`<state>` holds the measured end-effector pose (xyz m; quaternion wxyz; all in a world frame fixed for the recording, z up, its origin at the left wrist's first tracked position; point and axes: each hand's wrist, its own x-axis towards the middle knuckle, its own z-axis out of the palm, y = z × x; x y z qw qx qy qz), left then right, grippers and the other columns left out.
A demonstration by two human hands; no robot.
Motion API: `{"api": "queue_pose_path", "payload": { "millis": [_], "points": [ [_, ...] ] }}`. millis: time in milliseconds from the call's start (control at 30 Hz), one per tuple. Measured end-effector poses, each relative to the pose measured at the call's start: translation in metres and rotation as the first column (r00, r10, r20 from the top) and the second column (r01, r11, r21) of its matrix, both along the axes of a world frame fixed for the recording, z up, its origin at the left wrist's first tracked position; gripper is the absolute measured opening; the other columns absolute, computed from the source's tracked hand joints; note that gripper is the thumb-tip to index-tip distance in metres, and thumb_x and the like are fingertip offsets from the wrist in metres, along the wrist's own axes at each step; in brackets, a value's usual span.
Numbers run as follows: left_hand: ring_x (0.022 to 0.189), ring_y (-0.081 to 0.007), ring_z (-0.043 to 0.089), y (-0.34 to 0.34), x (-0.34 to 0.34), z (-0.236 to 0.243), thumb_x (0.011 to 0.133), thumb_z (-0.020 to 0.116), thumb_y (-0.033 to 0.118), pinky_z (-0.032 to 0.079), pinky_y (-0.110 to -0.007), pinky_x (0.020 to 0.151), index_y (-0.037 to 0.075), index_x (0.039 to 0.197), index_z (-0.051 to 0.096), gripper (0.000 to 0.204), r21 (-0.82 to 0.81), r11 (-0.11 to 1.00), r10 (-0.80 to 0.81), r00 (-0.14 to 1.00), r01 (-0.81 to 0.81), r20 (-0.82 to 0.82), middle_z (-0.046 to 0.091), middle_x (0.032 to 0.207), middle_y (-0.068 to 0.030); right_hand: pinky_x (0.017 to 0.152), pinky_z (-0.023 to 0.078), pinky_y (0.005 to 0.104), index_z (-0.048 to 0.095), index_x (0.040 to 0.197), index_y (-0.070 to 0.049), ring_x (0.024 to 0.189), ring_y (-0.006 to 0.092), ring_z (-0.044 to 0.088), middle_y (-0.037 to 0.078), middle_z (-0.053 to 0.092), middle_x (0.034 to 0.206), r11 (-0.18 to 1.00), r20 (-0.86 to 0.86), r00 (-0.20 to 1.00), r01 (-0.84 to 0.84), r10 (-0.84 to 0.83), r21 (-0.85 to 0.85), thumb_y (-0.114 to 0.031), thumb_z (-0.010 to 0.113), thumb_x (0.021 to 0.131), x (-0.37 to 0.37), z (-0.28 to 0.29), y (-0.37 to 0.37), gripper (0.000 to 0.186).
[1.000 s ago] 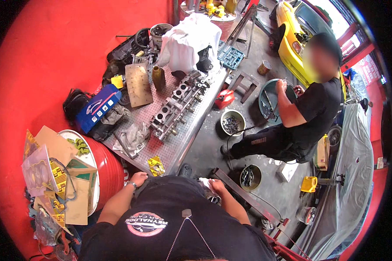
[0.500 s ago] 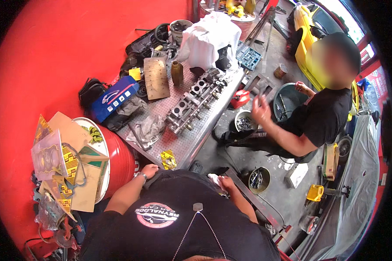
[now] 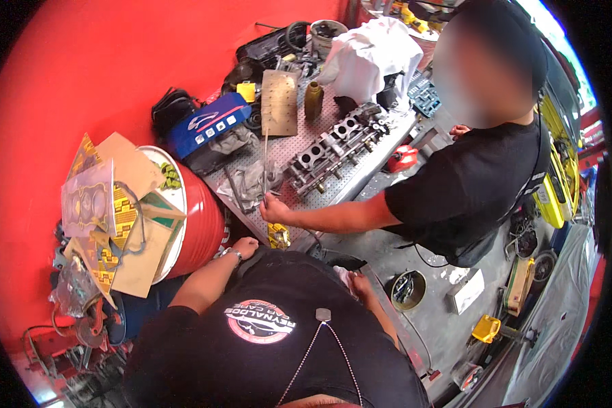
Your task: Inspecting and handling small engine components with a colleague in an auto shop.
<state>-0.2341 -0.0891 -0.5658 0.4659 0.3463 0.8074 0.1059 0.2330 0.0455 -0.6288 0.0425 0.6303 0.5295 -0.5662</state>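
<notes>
My left hand (image 3: 246,247) rests by the near corner of the metal workbench (image 3: 219,178), next to the red drum. Its fingers look curled; whether anything is in them is hidden. Low at my right side, my right hand (image 3: 360,284) is closed on a white cloth (image 3: 345,275), partly hidden by my shirt. Ahead on the bench lies a cylinder head (image 3: 333,151). A co-worker stands at the bench's right side and reaches across in front of me. In that person's hand (image 3: 276,208) a long thin rod (image 3: 266,160) stands upright over crumpled plastic (image 3: 246,182).
A red drum (image 3: 200,211) at the left carries cardboard and gaskets. The bench also bears a blue box (image 3: 207,126), a brown bottle (image 3: 313,102), a gasket board (image 3: 279,102) and white cloth (image 3: 374,58). On the floor stand a bucket of parts (image 3: 408,291) and a white box (image 3: 466,291).
The co-worker has stepped in toward the bench, and their arm now stretches across it with the rod. My view has shifted left. My right hand still holds the cloth.
</notes>
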Motion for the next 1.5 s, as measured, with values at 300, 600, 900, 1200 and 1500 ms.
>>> {"api": "queue_pose_path", "payload": {
  "millis": [300,600,900,1200,1500],
  "points": [
    [0.106,-0.033,0.064,-0.009,0.01,0.025,0.083,0.062,0.034,0.049,-0.04,0.091,0.011,0.104,0.071,0.033,-0.19,0.982,-0.003,0.994,-0.018,-0.111,0.069,0.109,-0.0161,0.057,0.04,0.0297,0.063,0.081,-0.004,0.063,0.0115,0.049,-0.001,0.057,0.07,0.988,-0.026,0.994,0.1,-0.103,-0.115,-0.026,0.056,0.098,0.03,-0.033,-0.011,0.029],
    [0.106,-0.0328,0.064,-0.031,0.027,0.017,0.084,0.061,0.033,0.049,-0.039,0.092,0.011,0.105,0.071,0.032,-0.178,0.978,0.085,0.989,-0.106,-0.117,0.069,0.11,-0.016,0.063,0.047,0.0286,0.068,0.09,-0.002,0.067,0.0112,0.058,0.005,0.064,0.074,0.891,-0.275,0.899,0.215,-0.34,-0.4,-0.038,0.06,0.094,0.034,-0.031,-0.01,0.037],
    [0.109,-0.0297,0.064,-0.072,0.031,0.025,0.088,0.061,0.036,0.047,-0.037,0.094,0.004,0.11,0.069,0.04,0.012,0.959,0.284,0.959,-0.284,0.005,0.068,0.114,-0.0165,0.065,0.052,0.0345,0.068,0.1,0.001,0.076,0.0188,0.066,0.012,0.071,0.089,0.99,-0.153,0.979,-0.143,0.138,-0.022,-0.038,0.059,0.092,0.038,-0.078,-0.006,0.041],
    [0.107,-0.0287,0.065,-0.066,-0.003,-0.004,0.09,0.059,0.04,0.047,-0.038,0.094,0.005,0.109,0.07,0.042,-0.082,0.973,0.217,0.976,-0.215,0.024,0.069,0.11,-0.0168,0.066,0.049,0.0336,0.069,0.102,-0.001,0.074,0.0149,0.061,0.004,0.068,0.086,0.994,-0.085,0.99,0.112,-0.11,0.017,-0.035,0.058,0.094,-0.007,0.004,0.005,0.036],
    [0.105,-0.0284,0.065,0.001,-0.029,-0.033,0.084,0.065,0.038,0.048,-0.037,0.093,0.01,0.107,0.072,0.037,-0.045,0.999,0.015,0.995,-0.01,0.102,0.07,0.11,-0.0137,0.075,0.05,0.0429,0.068,0.089,-0.001,0.083,0.0325,0.067,0.02,0.069,0.082,0.99,0.172,0.982,-0.099,0.081,0.101,-0.05,0.046,0.095,-0.021,0.082,-0.076,0.054]
  ]
}}
